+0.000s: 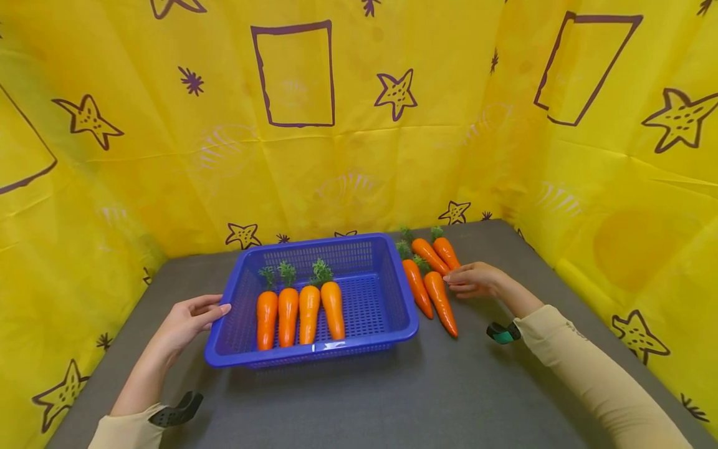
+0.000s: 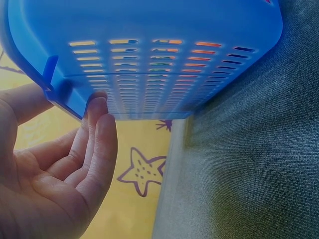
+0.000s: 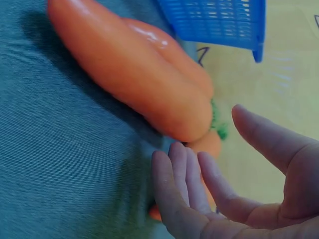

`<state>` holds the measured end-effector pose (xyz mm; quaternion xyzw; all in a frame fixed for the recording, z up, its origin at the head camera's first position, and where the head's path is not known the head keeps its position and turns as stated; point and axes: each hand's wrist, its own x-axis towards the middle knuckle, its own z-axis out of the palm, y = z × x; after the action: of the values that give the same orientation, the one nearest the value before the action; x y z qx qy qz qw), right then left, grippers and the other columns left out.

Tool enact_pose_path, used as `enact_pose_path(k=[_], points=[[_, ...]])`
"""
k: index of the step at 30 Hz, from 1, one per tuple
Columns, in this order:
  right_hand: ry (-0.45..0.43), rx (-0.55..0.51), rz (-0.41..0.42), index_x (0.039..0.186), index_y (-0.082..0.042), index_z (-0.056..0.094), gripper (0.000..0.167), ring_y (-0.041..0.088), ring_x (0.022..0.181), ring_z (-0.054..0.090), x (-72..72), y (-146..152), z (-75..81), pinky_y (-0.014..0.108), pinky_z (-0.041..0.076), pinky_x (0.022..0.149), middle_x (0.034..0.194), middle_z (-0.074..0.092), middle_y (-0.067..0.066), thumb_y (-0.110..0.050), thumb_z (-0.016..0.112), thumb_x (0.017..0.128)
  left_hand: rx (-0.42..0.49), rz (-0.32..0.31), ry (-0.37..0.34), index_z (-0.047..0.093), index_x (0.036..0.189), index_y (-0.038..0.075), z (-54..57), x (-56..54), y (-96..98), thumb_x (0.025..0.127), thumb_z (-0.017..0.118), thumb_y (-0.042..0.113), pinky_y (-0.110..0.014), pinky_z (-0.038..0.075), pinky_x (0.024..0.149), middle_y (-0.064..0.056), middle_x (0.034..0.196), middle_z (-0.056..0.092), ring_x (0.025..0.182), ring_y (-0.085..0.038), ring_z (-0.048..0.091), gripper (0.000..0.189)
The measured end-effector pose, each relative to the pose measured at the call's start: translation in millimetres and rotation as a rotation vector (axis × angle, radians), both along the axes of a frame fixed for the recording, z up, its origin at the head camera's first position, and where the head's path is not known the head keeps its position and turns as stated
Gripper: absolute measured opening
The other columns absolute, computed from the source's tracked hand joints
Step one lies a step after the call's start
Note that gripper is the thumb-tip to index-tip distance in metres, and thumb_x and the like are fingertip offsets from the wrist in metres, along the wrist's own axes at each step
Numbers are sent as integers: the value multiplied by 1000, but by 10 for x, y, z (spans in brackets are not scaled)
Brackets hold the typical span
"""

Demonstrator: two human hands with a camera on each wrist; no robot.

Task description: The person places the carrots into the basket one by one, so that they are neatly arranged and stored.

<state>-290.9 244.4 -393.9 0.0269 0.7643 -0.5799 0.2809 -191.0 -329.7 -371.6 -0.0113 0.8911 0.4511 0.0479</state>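
In the head view a blue plastic basket [image 1: 401,312] holds several orange carrots [image 1: 310,315] with green tops, lying side by side. My left hand [image 1: 187,321] grips the basket's left rim, thumb over the edge; the left wrist view shows its fingers against the slatted outer wall [image 2: 149,99]. To the right of the basket, several more carrots [image 1: 440,302] lie on the table. My right hand [image 1: 473,279] is beside them, and in the right wrist view its thumb and fingers are apart with nothing between them. The nearest carrot [image 3: 134,74] lies just beyond its fingertips.
A dark grey cloth-covered table [image 1: 336,399] carries everything. Yellow sheeting [image 1: 359,168] printed with stars and frames stands around its back and sides. Dark bands [image 1: 178,410] are on both wrists.
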Motion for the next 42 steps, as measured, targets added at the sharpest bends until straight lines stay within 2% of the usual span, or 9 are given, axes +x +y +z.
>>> enact_pose_path(k=[11, 16, 20, 24, 29, 32, 37, 42], points=[[-18, 21, -28, 138, 11, 38, 64, 8, 86, 64, 28, -130, -186, 37, 53, 90, 105, 62, 3, -22, 65, 90, 4, 7, 3, 41, 136, -9, -3, 13, 8, 93, 58, 38, -26, 56, 79, -23, 117, 62, 85, -4, 65, 66], [-25, 66, -74, 139, 11, 36, 73, 16, 98, 60, 32, -201, -219, 38, 56, 84, 117, 57, 11, -22, 72, 85, -4, 1, -4, 41, 136, -8, 1, 11, 3, 93, 57, 39, -27, 56, 80, -23, 119, 62, 87, -6, 65, 66], [-13, 97, -80, 138, 13, 34, 75, 20, 100, 59, 30, -251, -217, 38, 57, 80, 117, 58, 13, -21, 73, 83, -10, 0, -13, 40, 137, -8, 4, 10, 2, 93, 57, 40, -29, 56, 81, -23, 119, 61, 88, -6, 65, 68], [16, 162, -57, 135, 13, 39, 72, 16, 91, 64, 22, -293, -200, 37, 58, 77, 114, 62, 14, -23, 74, 83, 0, 1, -6, 40, 137, -9, 8, 11, 5, 93, 57, 39, -27, 56, 80, -22, 117, 62, 86, -5, 65, 67], [24, 213, -45, 127, 11, 52, 61, 16, 87, 68, 10, -330, -200, 37, 58, 75, 108, 67, 14, -26, 74, 83, 0, 2, -1, 41, 136, -9, 6, 10, 5, 93, 58, 39, -26, 56, 80, -23, 117, 62, 86, -5, 65, 66], [17, 218, -61, 119, 8, 58, 53, 16, 88, 68, 5, -342, -208, 36, 58, 74, 100, 70, 8, -25, 75, 82, -6, 1, -8, 41, 136, -8, 6, 10, 4, 93, 57, 40, -28, 57, 80, -23, 118, 62, 87, -7, 65, 67], [31, 237, -69, 110, 5, 60, 48, 13, 82, 65, 5, -342, -217, 34, 59, 73, 95, 67, 3, -25, 78, 78, -2, -2, -9, 40, 137, -9, 10, 11, 7, 93, 57, 40, -29, 56, 81, -24, 119, 61, 87, -8, 66, 67], [33, 248, -89, 104, 4, 64, 44, 12, 76, 61, 17, -352, -211, 32, 59, 71, 90, 62, 2, -25, 80, 75, 0, -4, -10, 40, 137, -9, 13, 10, 8, 93, 57, 39, -30, 56, 82, -24, 118, 62, 86, -7, 66, 67]])
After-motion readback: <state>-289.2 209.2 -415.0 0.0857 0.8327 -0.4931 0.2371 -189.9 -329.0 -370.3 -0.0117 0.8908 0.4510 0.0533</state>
